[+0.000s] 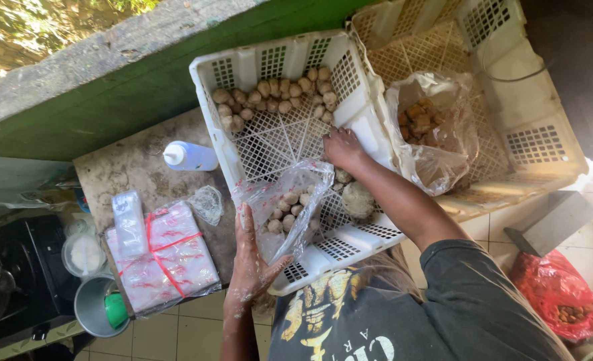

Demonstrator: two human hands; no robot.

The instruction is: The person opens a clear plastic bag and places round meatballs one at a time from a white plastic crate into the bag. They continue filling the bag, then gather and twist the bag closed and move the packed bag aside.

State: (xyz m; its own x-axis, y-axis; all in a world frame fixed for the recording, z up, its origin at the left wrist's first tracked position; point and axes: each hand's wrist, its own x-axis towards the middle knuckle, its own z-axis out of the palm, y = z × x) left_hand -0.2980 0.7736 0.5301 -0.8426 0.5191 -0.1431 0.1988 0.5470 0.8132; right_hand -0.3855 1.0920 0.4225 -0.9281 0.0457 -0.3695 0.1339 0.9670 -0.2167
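Here, as seen from the head camera:
- Left hand (251, 257): fingers spread flat, propping a clear bag (289, 204) from beneath at the crate's near rim; the bag's mouth opens toward the crate's middle.
- Right hand (342, 148): inside the white crate (370, 110), palm down; whether it grips anything cannot be told.
- Balls (276, 97): pale, heaped along the crate's far wall, beyond the right hand, which is the nearer one; a few more lie in the bag.
- Second bag (430, 134): brown pieces, in the neighbouring crate.
- Desk (129, 167): white bottle (189, 156) by its far edge, tied bag bundle (163, 257) at its near edge.
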